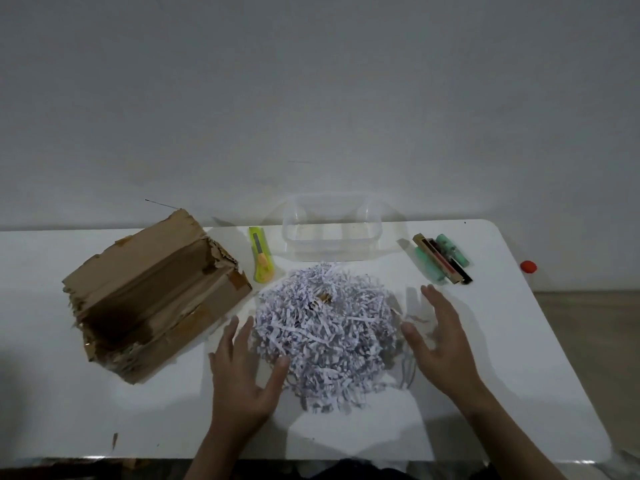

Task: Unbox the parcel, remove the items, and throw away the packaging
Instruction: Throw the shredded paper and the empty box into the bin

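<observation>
Head view: left hand and right hand, both spread open, flank shredded paper pile on white table; left fingertips touch pile edge. Torn cardboard box lies left of left hand. Beyond hands: utility knife, clear container, removed items far right.

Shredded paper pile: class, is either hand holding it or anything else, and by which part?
Nothing is held. The left hand and right hand are open, flanking the shredded paper pile; the left thumb touches its edge.
</observation>
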Demonstrator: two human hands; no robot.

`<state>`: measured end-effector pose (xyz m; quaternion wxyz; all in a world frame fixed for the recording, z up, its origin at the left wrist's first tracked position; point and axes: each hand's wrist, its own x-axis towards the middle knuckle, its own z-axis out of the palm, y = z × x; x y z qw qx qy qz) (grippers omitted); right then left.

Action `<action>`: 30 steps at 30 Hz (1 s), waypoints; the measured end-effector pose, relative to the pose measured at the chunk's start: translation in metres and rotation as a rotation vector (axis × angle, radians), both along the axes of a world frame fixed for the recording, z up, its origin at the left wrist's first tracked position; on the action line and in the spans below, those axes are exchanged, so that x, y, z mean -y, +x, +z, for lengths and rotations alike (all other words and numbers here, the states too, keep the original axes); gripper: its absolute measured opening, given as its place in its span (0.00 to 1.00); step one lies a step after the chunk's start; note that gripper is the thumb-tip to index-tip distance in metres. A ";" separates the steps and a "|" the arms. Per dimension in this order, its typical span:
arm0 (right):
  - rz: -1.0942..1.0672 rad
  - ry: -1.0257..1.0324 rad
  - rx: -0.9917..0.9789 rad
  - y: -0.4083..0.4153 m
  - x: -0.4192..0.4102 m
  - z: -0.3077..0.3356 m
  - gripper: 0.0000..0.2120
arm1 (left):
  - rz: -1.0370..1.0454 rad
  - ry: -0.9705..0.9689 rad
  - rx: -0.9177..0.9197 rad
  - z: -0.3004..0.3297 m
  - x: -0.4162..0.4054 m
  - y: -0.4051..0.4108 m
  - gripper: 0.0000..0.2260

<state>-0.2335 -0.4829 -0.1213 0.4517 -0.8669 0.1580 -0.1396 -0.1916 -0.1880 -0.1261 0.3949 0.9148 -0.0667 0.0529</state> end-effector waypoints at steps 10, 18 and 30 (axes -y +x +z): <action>0.390 -0.199 -0.116 0.016 -0.068 0.007 0.69 | -0.014 -0.126 -0.077 0.003 0.051 0.007 0.39; 0.480 -0.379 -0.174 0.040 -0.067 -0.005 0.66 | -0.151 0.072 0.009 -0.006 0.036 0.050 0.34; 0.543 0.052 -0.044 0.052 -0.077 0.000 0.46 | -0.259 -0.346 -0.103 0.005 0.067 0.028 0.17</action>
